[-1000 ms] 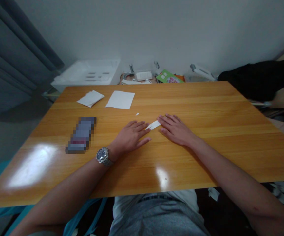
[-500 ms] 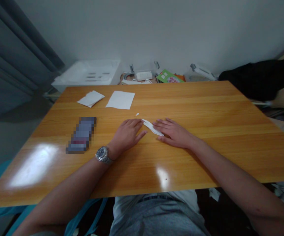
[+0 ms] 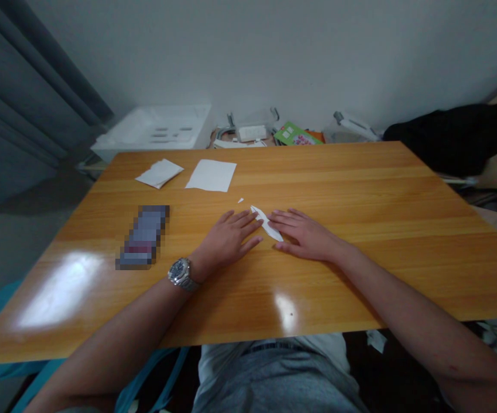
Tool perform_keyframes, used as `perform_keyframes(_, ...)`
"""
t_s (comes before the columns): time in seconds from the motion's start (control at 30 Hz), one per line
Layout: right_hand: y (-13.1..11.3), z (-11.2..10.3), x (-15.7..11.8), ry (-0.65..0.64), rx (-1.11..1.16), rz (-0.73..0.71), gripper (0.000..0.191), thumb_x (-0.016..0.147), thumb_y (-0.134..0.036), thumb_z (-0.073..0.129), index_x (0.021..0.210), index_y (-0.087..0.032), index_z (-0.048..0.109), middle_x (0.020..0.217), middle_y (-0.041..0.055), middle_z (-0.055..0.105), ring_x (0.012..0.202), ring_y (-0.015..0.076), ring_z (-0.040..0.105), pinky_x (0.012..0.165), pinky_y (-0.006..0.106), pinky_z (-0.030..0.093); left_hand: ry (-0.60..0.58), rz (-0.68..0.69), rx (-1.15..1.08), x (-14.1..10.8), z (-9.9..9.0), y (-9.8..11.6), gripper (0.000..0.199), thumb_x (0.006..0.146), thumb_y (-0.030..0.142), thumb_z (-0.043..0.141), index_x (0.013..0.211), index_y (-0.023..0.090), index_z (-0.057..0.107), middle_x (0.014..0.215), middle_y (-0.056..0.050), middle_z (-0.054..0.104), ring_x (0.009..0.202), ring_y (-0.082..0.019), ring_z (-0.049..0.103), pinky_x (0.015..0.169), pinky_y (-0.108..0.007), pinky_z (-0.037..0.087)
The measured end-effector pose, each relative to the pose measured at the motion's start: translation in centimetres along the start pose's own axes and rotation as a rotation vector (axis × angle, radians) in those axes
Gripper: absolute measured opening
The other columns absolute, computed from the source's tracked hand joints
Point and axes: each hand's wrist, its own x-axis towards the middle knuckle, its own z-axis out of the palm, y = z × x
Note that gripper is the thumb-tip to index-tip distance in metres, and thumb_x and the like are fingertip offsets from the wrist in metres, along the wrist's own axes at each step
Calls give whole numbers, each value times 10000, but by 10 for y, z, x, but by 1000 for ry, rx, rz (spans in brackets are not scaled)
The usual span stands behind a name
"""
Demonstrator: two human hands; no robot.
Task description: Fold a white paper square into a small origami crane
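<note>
A narrow strip of folded white paper [image 3: 269, 229] lies slantwise on the wooden table [image 3: 343, 189], between my two hands. My left hand [image 3: 231, 235] rests flat with its fingers stretched out, and its fingertips touch the upper left part of the paper. From the other side my right hand [image 3: 302, 234] lies with straight fingers, their tips on the paper's right edge. Just beyond the paper is a tiny white scrap [image 3: 241, 200].
Further back lie a square white sheet [image 3: 211, 175] and a folded white paper [image 3: 160, 173]. A blurred-out phone-like slab [image 3: 143, 236] is at the left. Behind the table stand a white foam box [image 3: 153, 129] and a green booklet [image 3: 293, 134].
My left hand has slid slightly right and nearer, its fingertips now over the paper. The paper has turned a little steeper. My right hand has barely moved.
</note>
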Motion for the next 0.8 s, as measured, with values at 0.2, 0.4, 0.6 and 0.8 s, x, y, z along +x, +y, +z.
perform_keyframes(0.2, 1, 3, 0, 9, 16, -27, 612, 1058, -523, 448, 1592, -227, 406, 1635, 108, 417, 1536, 259, 357, 1265, 524, 264, -42, 64, -74, 2, -1, -6, 533, 1089, 498, 366, 1552, 248, 455, 1629, -79, 427, 1524, -259, 369, 1256, -516, 270)
perform_keyframes(0.4, 2, 6, 0, 14, -10, -11, 565, 1070, -463, 448, 1582, -226, 423, 1622, 110, 438, 1523, 278, 379, 1252, 561, 273, 9, 118, -70, 2, 3, -6, 510, 1083, 480, 398, 1529, 251, 494, 1602, -105, 458, 1491, -276, 408, 1249, -521, 285)
perform_keyframes(0.6, -1, 6, 1, 14, -23, 43, 552, 1067, -471, 444, 1571, -246, 445, 1613, 99, 460, 1511, 289, 398, 1237, 566, 307, 36, 159, -43, 3, 2, -3, 501, 1079, 469, 415, 1490, 210, 541, 1500, -123, 558, 1369, -271, 529, 1204, -470, 362)
perform_keyframes(0.8, -4, 5, 3, 24, -54, 48, 535, 1068, -457, 447, 1550, -226, 474, 1599, 94, 484, 1495, 291, 423, 1235, 559, 318, 17, 132, -38, 2, -1, 0, 459, 1079, 465, 423, 1463, 263, 573, 1521, -111, 541, 1396, -278, 513, 1205, -504, 346)
